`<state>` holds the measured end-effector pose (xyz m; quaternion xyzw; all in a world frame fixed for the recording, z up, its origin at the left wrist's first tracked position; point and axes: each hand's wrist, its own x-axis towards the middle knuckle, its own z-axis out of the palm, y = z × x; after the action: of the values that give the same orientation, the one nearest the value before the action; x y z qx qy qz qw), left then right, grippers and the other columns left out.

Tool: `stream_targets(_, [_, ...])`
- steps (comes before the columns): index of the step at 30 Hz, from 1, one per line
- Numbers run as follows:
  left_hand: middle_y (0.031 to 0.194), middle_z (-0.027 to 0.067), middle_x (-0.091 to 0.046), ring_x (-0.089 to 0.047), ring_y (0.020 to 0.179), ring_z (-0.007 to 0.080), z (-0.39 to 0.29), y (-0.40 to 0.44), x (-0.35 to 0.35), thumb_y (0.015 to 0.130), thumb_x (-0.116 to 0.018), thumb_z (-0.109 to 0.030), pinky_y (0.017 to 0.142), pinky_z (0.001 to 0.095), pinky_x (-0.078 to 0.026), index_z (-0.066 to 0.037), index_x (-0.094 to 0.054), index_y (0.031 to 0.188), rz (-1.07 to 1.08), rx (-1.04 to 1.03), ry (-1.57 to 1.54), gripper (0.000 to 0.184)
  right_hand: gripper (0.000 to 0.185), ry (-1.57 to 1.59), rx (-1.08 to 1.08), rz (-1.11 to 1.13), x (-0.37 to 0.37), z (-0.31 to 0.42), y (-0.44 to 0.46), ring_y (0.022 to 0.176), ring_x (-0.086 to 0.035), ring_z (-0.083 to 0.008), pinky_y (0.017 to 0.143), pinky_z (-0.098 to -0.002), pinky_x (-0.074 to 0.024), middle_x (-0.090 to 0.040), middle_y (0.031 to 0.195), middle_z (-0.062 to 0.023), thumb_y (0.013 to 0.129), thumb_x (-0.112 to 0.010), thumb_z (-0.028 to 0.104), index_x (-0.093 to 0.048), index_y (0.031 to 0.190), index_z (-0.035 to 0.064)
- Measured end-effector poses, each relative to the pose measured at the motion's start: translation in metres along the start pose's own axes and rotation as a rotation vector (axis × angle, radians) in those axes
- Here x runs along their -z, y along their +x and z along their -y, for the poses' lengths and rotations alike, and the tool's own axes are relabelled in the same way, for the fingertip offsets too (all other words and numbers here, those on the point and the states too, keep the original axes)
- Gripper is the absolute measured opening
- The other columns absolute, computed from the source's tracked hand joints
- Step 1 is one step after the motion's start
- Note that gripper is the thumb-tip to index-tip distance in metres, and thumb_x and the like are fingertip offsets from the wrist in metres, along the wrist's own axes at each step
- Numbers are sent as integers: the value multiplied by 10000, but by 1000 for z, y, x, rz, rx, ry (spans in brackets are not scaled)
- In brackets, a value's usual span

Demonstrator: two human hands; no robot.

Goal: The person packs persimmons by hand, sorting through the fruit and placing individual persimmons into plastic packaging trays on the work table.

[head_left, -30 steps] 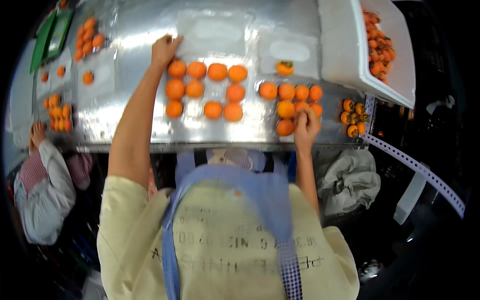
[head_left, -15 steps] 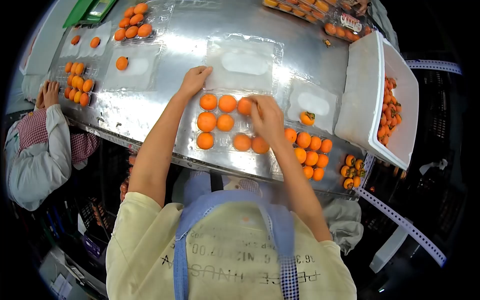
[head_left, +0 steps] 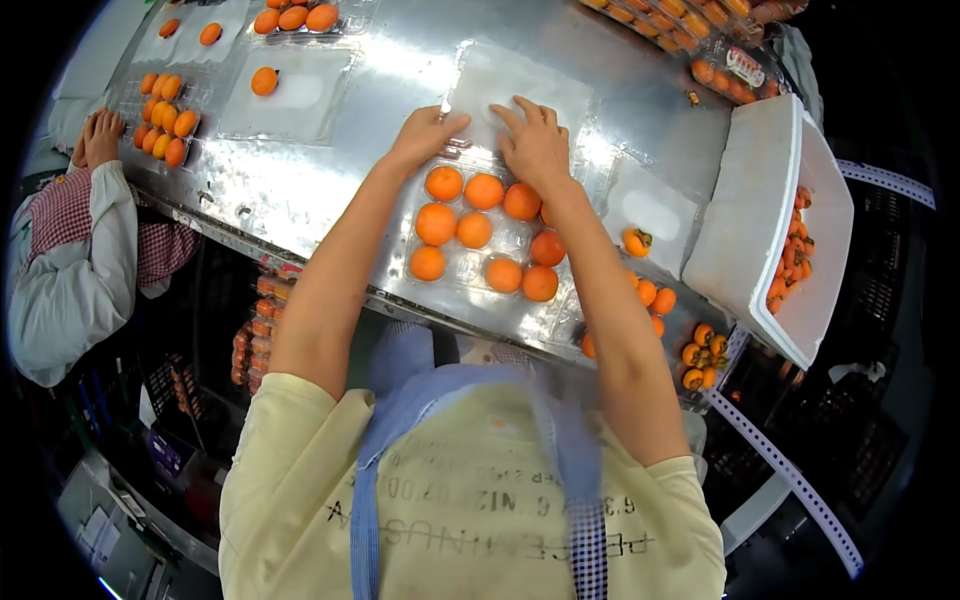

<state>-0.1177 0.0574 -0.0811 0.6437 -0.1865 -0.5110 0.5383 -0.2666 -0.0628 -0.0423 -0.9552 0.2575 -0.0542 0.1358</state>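
In the head view, several orange persimmons (head_left: 474, 230) sit in rows in a clear plastic tray (head_left: 465, 278), some partly hidden by my right forearm. The tray's clear lid (head_left: 500, 68) lies beyond it, with a pale panel inside. My left hand (head_left: 430, 136) grips the lid's left edge near the tray, fingers bent. Over the lid's near middle, my right hand (head_left: 535, 145) has its fingers spread and nothing in them. To the right, a single persimmon (head_left: 636, 241) with its leafy calyx rests on another pale-lined sheet (head_left: 652, 200).
A white foam box (head_left: 745, 190) of persimmons stands at right, beside loose persimmons (head_left: 704, 357) at the table edge. Filled packs (head_left: 670, 22) lie at the far right. At left, another person's hands (head_left: 98, 138) are near a filled tray (head_left: 165, 120).
My right hand has left the persimmons at the tray's far right and moved onto the lid, its fingers spreading. My left hand stays at the lid's left edge. The whole view has shifted slightly.
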Motion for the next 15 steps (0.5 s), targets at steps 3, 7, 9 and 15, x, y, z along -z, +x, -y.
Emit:
stream_targets(3, [953,88,-637,-675,755,174,16,17,2,877,-635,-208,566,221,-512,50,-572,1083,-94,-4,130,337,397,19,4,-35,2,0,-1,1189,-418,-287,915,-476,-377,-453,1330,-63,810,-602,208,-570,1206,215])
stream_targets(7, [939,145,-628,-681,742,202,16,22,1,864,-647,-168,553,239,-526,132,-531,1065,-141,-26,151,379,344,233,27,-173,20,0,-15,1107,-483,-288,887,-440,-388,-548,1205,-96,811,-603,198,-599,1146,122])
stream_targets(9, [948,165,-621,-682,749,214,19,25,4,863,-648,-162,552,245,-531,162,-485,1121,-128,-14,165,444,317,324,35,-260,37,6,-34,986,-534,-295,834,-402,-398,-612,1060,-108,791,-622,191,-620,1085,72])
stream_targets(15, [888,173,-638,-665,715,203,10,18,-2,810,-683,-200,587,288,-524,140,-531,1043,-189,15,113,439,367,276,263,-97,26,60,-94,911,-511,-251,783,-402,-357,-580,934,-71,697,-699,255,-618,1006,76])
